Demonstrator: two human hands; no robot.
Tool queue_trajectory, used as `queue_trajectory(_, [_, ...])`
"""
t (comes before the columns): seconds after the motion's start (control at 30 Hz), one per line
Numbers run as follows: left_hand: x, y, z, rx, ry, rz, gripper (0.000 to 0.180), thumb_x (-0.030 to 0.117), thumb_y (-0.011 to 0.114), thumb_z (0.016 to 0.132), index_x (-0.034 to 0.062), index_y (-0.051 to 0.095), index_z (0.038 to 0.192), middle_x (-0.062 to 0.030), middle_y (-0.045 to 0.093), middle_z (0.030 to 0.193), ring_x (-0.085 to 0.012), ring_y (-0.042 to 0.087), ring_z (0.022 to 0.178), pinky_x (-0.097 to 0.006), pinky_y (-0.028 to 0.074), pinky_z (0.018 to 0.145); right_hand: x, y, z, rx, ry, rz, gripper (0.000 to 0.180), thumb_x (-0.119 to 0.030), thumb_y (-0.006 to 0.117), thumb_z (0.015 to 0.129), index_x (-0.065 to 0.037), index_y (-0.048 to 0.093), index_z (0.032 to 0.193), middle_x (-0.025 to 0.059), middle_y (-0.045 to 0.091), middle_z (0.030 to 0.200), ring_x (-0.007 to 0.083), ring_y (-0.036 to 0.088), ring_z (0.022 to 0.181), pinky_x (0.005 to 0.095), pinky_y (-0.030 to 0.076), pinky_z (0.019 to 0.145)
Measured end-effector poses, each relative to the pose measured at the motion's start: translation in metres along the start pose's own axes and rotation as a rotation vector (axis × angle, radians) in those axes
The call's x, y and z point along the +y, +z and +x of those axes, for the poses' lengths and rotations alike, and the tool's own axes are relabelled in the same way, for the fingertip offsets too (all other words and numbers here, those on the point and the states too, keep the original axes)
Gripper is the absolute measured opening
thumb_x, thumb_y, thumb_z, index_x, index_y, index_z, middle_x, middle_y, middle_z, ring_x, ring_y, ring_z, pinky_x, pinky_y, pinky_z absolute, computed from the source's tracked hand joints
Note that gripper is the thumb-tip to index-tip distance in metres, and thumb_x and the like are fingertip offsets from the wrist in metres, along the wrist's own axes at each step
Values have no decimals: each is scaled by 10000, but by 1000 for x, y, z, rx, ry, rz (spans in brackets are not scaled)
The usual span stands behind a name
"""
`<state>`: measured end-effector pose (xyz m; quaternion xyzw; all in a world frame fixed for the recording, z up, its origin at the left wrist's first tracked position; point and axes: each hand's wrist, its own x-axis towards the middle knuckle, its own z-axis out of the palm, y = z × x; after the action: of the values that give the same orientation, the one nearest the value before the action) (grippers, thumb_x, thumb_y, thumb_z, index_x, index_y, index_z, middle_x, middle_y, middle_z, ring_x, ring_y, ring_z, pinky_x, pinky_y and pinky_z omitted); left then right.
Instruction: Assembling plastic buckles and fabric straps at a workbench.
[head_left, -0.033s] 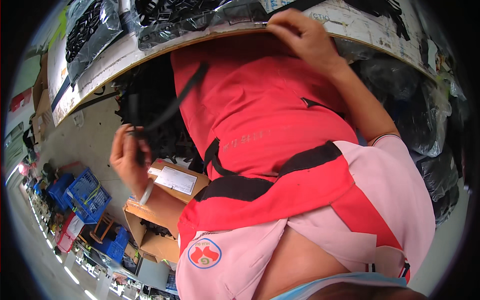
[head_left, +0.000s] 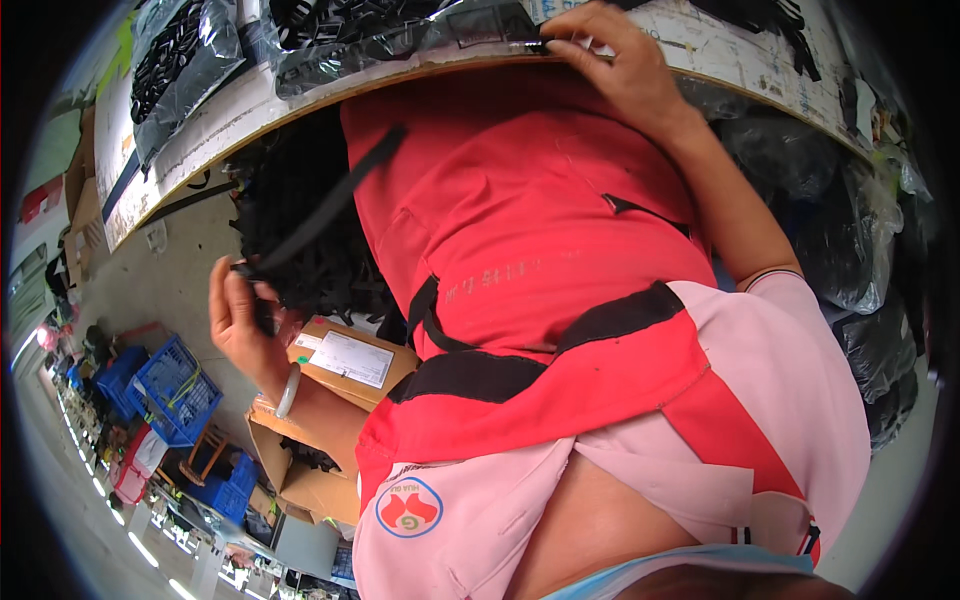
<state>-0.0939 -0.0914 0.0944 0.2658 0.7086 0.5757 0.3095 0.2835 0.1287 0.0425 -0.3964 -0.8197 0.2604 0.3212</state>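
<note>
Two bare hands, one black strap. Left hand (head_left: 248,325): thumb and forefinger pinched closed on one end of the black strap (head_left: 342,196); something dark sits against the palm, too blurred to identify. Right hand (head_left: 640,85): thumb and forefinger curled nearly together at the bench edge, tips at a small dark piece (head_left: 537,44); whether it is gripped cannot be told.

Black strap: narrow, flat, webbing-like; extends up and rightward from the left fingers to a loose end in front of the red apron (head_left: 560,230). Handling, as judged: light, pliable with some spring, not fragile, possibly a little slick. Best hold: flat between thumb and forefinger, near an end.

Further out: one white-topped workbench (head_left: 185,160); two clear plastic bags of small black parts, a left bag (head_left: 185,80) and a middle bag (head_left: 340,65); below, one dark heap (head_left: 330,285), one labelled carton (head_left: 375,338), one open carton (head_left: 315,490); beyond, one blue slatted crate (head_left: 180,390).
</note>
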Motion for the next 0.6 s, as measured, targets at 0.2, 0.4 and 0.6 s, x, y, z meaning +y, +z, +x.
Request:
queue_trajectory(0.2, [-88, -50, 35, -18, -317, -737, 324, 50, 509, 947, 54, 505, 1271, -138, 585, 1220, -199, 591, 923, -254, 503, 654, 26, -6, -5, 0, -279, -338, 221, -112, 685, 829, -91, 673, 1048, 30, 646, 975, 199, 584, 934, 292, 463, 843])
queue_trajectory(0.4, [-61, 105, 0, -441, -221, -481, 539, -17, 535, 869, 48, 398, 1386, -191, 528, 1284, -114, 596, 761, -213, 474, 490, 32, -14, -6, 141, -283, -270, 240, -91, 665, 845, -130, 674, 1082, 33, 654, 995, 203, 587, 962, 302, 461, 855])
queue_trajectory(0.6, [-14, 174, -25, -809, -40, -418, 746, -67, 538, 835, 79, 203, 1486, -154, 471, 1356, -125, 603, 809, -228, 515, 539, -66, -8, 8, 334, -135, 444, 178, -75, 609, 902, -64, 632, 1078, 46, 645, 933, 155, 599, 802, 262, 479, 688])
